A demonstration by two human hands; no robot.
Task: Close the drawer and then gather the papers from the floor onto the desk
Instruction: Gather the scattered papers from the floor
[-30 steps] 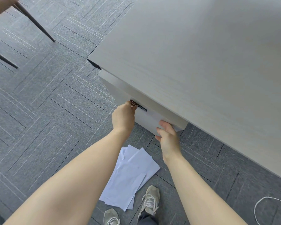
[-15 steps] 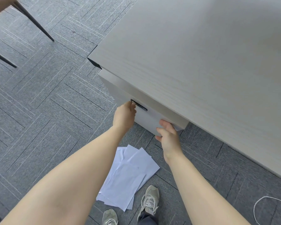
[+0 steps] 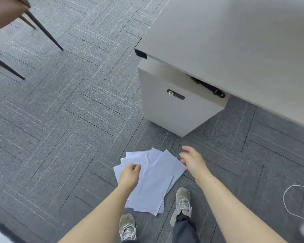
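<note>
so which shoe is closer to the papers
The right shoe: its toe nearly reaches the papers. The left shoe sits lower in the view, below the pile's bottom edge.

Nothing readable here tbh. The papers (image 3: pixel 153 179) on the floor look blank, and the little lock plate (image 3: pixel 175 95) on the drawer is too small to read.
</note>
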